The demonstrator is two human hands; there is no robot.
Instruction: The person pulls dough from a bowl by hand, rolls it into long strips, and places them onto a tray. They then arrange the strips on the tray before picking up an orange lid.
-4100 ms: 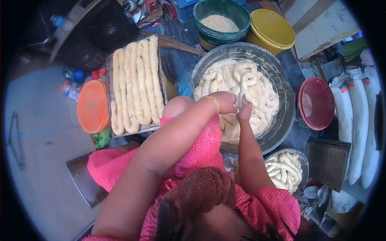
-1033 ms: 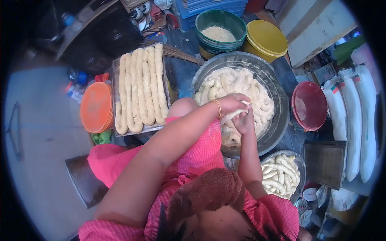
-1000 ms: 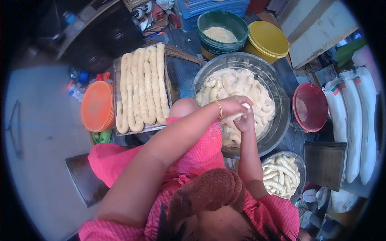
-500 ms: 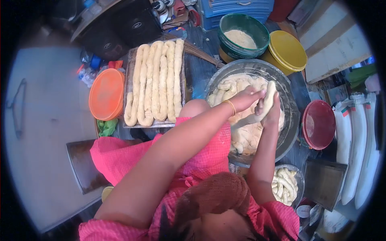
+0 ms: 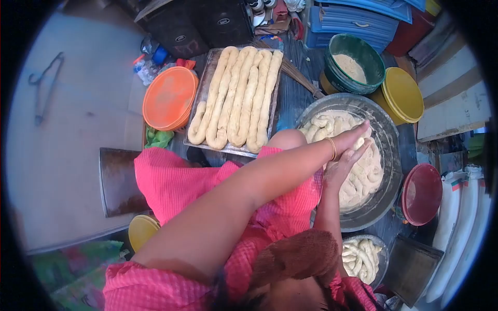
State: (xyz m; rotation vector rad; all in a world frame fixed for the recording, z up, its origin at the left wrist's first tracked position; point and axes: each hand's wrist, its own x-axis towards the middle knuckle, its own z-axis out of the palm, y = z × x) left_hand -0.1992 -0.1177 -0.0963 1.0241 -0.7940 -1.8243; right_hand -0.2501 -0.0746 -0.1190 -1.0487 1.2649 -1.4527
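Observation:
My left hand (image 5: 351,139), below a bangled wrist, is over the large grey basin (image 5: 392,155), fingers stretched out. Close against it from below is my right hand (image 5: 343,165), its fingers also extended. Between the two palms a small part of a dough piece (image 5: 359,143) shows; the hands cover the rest. Floury dough strips (image 5: 358,184) lie in the basin beneath them. To the left, a metal tray (image 5: 199,93) holds several long dough ropes (image 5: 241,98), folded and laid side by side.
A green tub (image 5: 381,75) of flour and a yellow lidded bucket (image 5: 404,96) stand behind the basin, a red bowl (image 5: 423,194) to its right. Below is a smaller bowl (image 5: 383,259) of dough strips. An orange lid (image 5: 168,98) sits left of the tray.
The view has shifted, so most objects appear farther right. My hands have come closer together, and less of the dough piece shows between them.

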